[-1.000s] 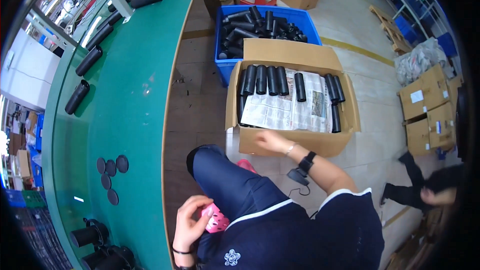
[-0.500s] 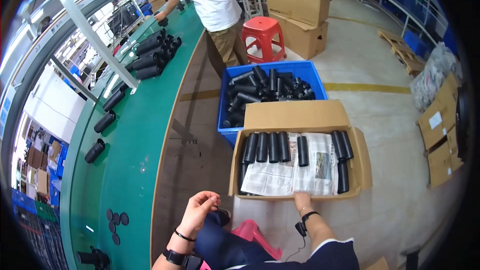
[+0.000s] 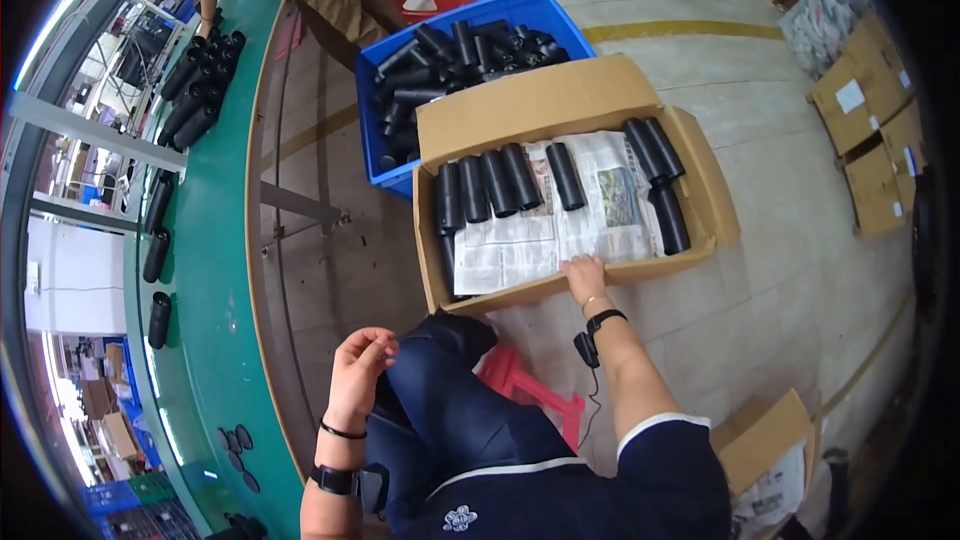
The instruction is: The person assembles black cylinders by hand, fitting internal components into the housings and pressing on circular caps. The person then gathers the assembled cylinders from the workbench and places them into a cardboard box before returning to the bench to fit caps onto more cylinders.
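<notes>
Right hand (image 3: 585, 276) on newspaper (image 3: 545, 215) (cardboard box (image 3: 520, 110) of black tubes (image 3: 500, 180)).

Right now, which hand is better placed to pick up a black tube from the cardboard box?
Probably the right hand: it rests on the near edge of the cardboard box, by the newspaper and black tubes. The left hand is empty, curled above the knee, away from the box.

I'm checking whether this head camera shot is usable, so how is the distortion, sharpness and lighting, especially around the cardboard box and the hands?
Head view: strong fisheye, the green conveyor belt edge bows and the corners go black; the cardboard box with black tubes on newspaper sits mid-frame, fairly sharp and evenly lit; right hand and left hand are clear, without heavy blur; mild glare on the pale floor.
</notes>
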A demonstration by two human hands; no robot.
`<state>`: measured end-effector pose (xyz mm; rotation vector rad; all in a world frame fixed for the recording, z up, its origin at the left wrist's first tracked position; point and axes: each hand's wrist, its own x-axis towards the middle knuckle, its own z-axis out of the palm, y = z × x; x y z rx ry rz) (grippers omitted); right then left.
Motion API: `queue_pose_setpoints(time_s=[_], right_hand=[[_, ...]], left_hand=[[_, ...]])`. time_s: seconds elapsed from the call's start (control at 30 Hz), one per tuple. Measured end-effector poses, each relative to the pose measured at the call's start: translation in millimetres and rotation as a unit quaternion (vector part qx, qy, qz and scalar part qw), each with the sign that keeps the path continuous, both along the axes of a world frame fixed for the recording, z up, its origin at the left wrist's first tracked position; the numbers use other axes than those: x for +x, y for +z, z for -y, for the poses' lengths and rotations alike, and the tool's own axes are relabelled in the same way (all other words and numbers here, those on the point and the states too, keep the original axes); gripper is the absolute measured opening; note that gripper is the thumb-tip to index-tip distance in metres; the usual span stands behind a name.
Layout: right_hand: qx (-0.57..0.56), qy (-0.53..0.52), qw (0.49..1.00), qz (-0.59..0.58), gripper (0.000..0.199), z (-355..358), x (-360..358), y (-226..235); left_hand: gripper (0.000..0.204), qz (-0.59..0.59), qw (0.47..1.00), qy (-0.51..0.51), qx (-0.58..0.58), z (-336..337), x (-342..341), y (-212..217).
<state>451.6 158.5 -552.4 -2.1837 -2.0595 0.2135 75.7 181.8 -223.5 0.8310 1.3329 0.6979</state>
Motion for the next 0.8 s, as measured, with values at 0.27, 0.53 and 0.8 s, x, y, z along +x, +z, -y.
queue_pose_setpoints(time_s=[0.27,0.53,0.8], right_hand=[[0.018,-0.022,0.999,0.017,0.015,0.5,-3.2,-1.9],[-0.069,-0.029,0.997,-0.004,0.016,-2.3,4.0,11.2],[-0.223,0.001,0.917,-0.329,0.045,-23.1,158.9,97.1]], left_hand=[[0.013,0.022,0.998,-0.051,-0.039,-21.8,12.0,-43.1],[0.012,0.117,0.981,-0.072,-0.140,-80.1,71.7,-108.3],[0.013,0.243,0.922,-0.238,-0.185,-169.4,249.6,-149.2]])
